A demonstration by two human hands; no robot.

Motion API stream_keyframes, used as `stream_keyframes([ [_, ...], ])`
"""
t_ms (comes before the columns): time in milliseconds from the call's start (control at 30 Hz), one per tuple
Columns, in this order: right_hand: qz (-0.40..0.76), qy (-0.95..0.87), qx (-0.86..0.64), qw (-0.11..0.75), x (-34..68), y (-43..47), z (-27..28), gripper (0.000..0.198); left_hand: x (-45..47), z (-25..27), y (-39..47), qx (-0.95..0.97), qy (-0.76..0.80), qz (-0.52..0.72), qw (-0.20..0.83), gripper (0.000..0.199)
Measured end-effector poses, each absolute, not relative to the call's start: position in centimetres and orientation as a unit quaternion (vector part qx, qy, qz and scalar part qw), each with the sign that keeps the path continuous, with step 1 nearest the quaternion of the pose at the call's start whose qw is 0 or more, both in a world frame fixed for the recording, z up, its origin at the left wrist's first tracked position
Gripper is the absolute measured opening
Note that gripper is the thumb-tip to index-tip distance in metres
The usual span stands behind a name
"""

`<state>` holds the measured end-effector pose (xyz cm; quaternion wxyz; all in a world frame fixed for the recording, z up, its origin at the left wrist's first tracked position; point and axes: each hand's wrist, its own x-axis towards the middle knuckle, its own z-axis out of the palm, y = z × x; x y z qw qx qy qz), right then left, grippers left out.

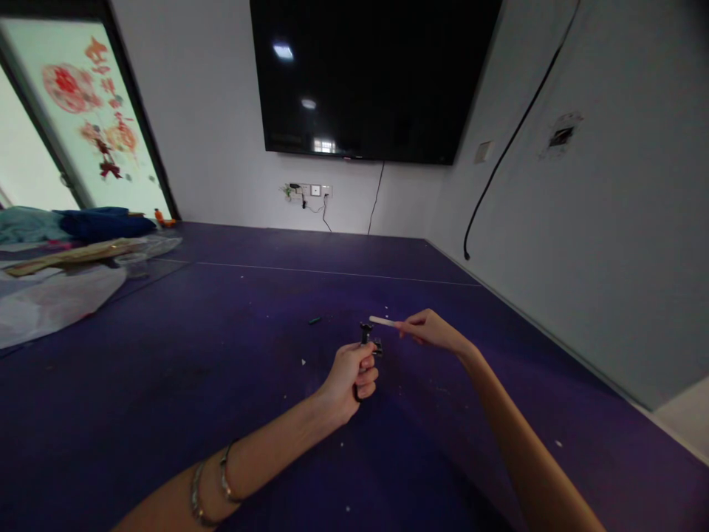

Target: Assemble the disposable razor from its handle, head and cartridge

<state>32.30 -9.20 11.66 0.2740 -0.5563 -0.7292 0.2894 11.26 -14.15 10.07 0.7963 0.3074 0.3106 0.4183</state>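
Note:
My left hand point(354, 369) is wrapped round a dark-handled tool point(365, 334), held upright. The tool's small forked-looking black head shows above my thumb, and the handle's lower end pokes out under the fingers. Just beyond the knuckles is a small dark metallic piece point(378, 346); I cannot tell whether it belongs to the tool. My right hand point(430, 329) pinches a slim white stick point(382, 321) by one end. The stick points left, its free tip close to the tool's head; whether they touch is unclear. A short dark green piece point(314, 321) lies on the purple surface point(221, 391) beyond my left hand.
White crumbs are scattered over the purple surface. White sheeting point(60, 303), a long tan piece point(77, 256) and folded blue cloth point(105, 222) lie at the left. A television point(377, 81) hangs on the far wall above sockets point(315, 190). A black cable point(498, 159) dangles at the right.

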Motion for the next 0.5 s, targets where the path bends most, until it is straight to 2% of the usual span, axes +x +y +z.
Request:
stream_keyframes([
  [200,0.315,-0.675,-0.556,0.369,32.4,-8.5,11.2,0.040,11.1,10.3,-14.0,0.351,0.271,0.431,0.786,0.015],
  [400,0.512,-0.531,-0.451,0.503,29.5,-10.9,14.1,0.028,11.0,9.8,-12.4,0.454,0.228,0.467,0.724,0.024],
  [500,0.553,-0.491,-0.349,0.576,26.8,-13.7,16.7,0.027,10.9,9.2,-11.2,0.492,0.212,0.481,0.694,0.028],
])
